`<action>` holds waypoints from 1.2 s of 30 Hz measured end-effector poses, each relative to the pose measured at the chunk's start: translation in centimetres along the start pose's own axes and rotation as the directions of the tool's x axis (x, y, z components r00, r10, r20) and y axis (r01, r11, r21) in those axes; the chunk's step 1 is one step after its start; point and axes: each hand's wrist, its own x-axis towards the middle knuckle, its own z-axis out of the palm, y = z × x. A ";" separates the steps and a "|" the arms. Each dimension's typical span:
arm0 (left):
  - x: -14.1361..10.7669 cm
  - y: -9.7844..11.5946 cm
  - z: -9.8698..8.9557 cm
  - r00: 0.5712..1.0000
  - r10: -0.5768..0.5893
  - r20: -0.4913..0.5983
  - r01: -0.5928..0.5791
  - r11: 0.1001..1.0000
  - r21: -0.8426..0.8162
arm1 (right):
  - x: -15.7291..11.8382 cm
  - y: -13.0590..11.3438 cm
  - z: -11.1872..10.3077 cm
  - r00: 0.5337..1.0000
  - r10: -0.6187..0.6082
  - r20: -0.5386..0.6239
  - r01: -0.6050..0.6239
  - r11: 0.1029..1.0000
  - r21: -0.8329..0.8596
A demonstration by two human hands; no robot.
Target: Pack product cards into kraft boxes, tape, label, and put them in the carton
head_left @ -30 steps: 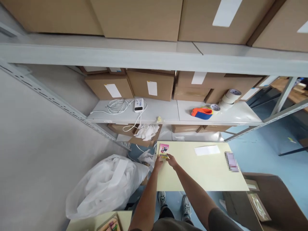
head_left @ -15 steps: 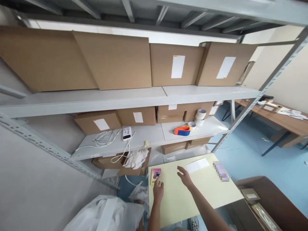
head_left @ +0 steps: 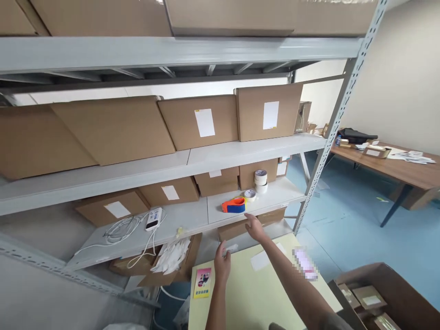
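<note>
My right hand [head_left: 255,228] is stretched over the far edge of the pale yellow tabletop [head_left: 254,293], fingers apart and holding nothing. Just beyond its fingertips, an orange and blue tape dispenser [head_left: 234,206] sits on the middle shelf. My left hand [head_left: 222,265] hovers above the table with thumb and fingers spread, nothing between them. A small pink and yellow booklet [head_left: 202,283] lies to its left, apart from the hand. Partly behind my right forearm is a white paper sheet [head_left: 260,261]. Rolls of white tape [head_left: 261,182] stand stacked past the dispenser.
Metal shelving [head_left: 165,167] with cardboard boxes rises in front. A white power strip [head_left: 154,219] and coiled cable [head_left: 118,231] lie on the middle shelf. Below is an open carton of white material [head_left: 172,256]. A large open box [head_left: 395,284] stands at right; a pixelated item [head_left: 305,263] lies on the table.
My left hand has left the booklet and moved right and forward. My right hand has reached forward toward the tape dispenser. The camera view has turned right and tilted up.
</note>
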 end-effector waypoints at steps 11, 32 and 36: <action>-4.0 0.3 -2.6 0.983 -0.074 -0.167 0.083 0.995 0.047 | 10.5 -4.4 2.4 0.962 0.113 0.249 0.053 0.816 -0.576; -8.7 -5.2 -5.6 0.979 -0.142 0.145 0.157 0.983 -0.098 | -15.7 -0.4 1.8 0.977 0.193 0.089 -0.076 0.709 -0.701; -10.9 -5.8 -5.1 0.967 -0.174 0.185 0.190 0.979 -0.076 | -21.7 3.5 1.2 0.920 0.392 0.018 -0.260 0.644 -0.719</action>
